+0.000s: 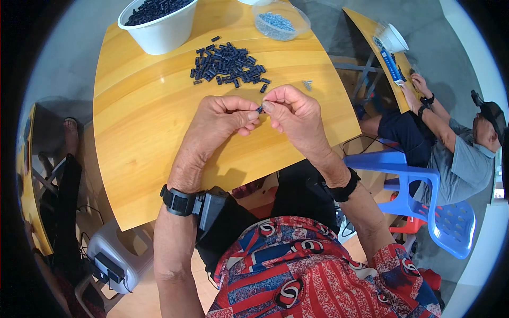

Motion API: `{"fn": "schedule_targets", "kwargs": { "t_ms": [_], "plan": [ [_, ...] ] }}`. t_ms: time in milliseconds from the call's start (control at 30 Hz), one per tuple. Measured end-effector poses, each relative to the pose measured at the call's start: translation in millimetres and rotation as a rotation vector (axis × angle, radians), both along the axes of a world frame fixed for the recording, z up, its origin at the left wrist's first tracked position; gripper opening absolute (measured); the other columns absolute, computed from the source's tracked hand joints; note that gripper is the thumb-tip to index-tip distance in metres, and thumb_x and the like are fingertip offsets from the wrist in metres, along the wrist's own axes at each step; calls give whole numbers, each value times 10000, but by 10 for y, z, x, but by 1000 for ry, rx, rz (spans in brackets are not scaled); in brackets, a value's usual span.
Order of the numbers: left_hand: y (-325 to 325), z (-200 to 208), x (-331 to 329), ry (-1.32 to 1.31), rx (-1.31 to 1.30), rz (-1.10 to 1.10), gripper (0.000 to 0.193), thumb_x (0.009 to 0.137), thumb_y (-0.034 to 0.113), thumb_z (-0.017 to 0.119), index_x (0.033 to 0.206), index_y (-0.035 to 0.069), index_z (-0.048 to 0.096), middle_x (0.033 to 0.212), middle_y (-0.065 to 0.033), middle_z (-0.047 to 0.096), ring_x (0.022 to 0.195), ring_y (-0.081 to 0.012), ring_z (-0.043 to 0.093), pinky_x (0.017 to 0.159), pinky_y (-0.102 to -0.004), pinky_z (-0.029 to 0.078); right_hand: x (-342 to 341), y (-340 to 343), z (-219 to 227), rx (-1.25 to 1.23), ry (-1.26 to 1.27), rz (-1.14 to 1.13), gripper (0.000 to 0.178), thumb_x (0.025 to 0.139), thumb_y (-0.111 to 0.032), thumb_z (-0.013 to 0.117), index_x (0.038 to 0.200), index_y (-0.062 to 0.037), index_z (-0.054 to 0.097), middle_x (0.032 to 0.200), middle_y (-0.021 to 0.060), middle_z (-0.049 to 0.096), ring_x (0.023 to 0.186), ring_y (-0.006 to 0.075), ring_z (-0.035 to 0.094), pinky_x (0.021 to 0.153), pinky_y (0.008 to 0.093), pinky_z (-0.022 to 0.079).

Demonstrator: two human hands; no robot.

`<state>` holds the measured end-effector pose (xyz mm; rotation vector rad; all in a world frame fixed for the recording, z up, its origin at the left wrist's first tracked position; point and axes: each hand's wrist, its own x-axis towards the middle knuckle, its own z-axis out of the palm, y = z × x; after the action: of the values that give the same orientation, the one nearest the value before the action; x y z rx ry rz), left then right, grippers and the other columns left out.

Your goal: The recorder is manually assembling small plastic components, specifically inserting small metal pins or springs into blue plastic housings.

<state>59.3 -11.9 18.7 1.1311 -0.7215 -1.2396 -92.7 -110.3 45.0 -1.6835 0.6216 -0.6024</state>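
Observation:
Over the wooden table (143, 138), my left hand (225, 117) pinches a small black plastic piece (260, 109) between thumb and fingertips. My right hand (294, 111) meets it there, thumb and forefinger closed at the same piece. Whether the right fingertips also hold something tiny is hidden. Just beyond my hands lies a loose pile of small black cylindrical pieces (225, 62). A few small silvery screws or pins (307, 85) lie to the right of the pile.
A white tub (161, 32) full of black pieces stands at the far left of the table. A clear round container (281, 32) with small bluish metal parts is at the far right. Beside a blue plastic chair (408, 175), a person (456, 143) works at another table. A grey stool (119, 249) stands lower left.

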Motion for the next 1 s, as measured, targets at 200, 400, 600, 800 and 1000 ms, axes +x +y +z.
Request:
{"fn": "schedule_targets", "kwargs": {
  "t_ms": [200, 400, 600, 800, 1000],
  "plan": [
    [-7, 10, 5, 2, 8, -6, 137, 858, 81, 653, 935, -28, 686, 773, -83, 685, 689, -116, 641, 624, -225, 513, 9, 7, -43, -196, 45, -64, 92, 837, -57, 658, 868, 1, 593, 746, 41, 616, 621, 68, 558, 543, 228, 467],
    [-10, -16, -3, -19, 6, -4, 126, 859, 68, 645, 927, -31, 685, 771, -85, 682, 686, -115, 640, 617, -224, 513, 53, -7, -2, -535, 53, -97, 111, 773, -39, 682, 778, 6, 581, 684, 95, 592, 568, 159, 577, 512, 286, 458],
    [-17, 3, -25, -32, 21, 34, 118, 858, 60, 640, 913, -36, 684, 758, -77, 676, 681, -111, 632, 609, -224, 510, 89, -3, 35, -698, 67, -94, 121, 746, -25, 677, 708, -6, 564, 638, 106, 571, 548, 214, 573, 496, 309, 447],
    [-12, 34, -27, -42, 32, 44, 108, 853, 54, 637, 892, -36, 685, 753, -74, 674, 672, -110, 629, 603, -219, 507, 120, -40, 47, -670, 66, -56, 136, 745, -27, 664, 664, -1, 558, 608, 106, 564, 540, 223, 571, 485, 319, 434],
    [-19, -18, -11, -34, 33, 53, 106, 853, 50, 634, 893, -33, 687, 749, -75, 675, 664, -109, 627, 598, -216, 506, 111, -101, 2, -559, 96, 6, 155, 780, -69, 666, 678, 8, 578, 584, 88, 561, 513, 155, 532, 481, 288, 413]
  ]
}}
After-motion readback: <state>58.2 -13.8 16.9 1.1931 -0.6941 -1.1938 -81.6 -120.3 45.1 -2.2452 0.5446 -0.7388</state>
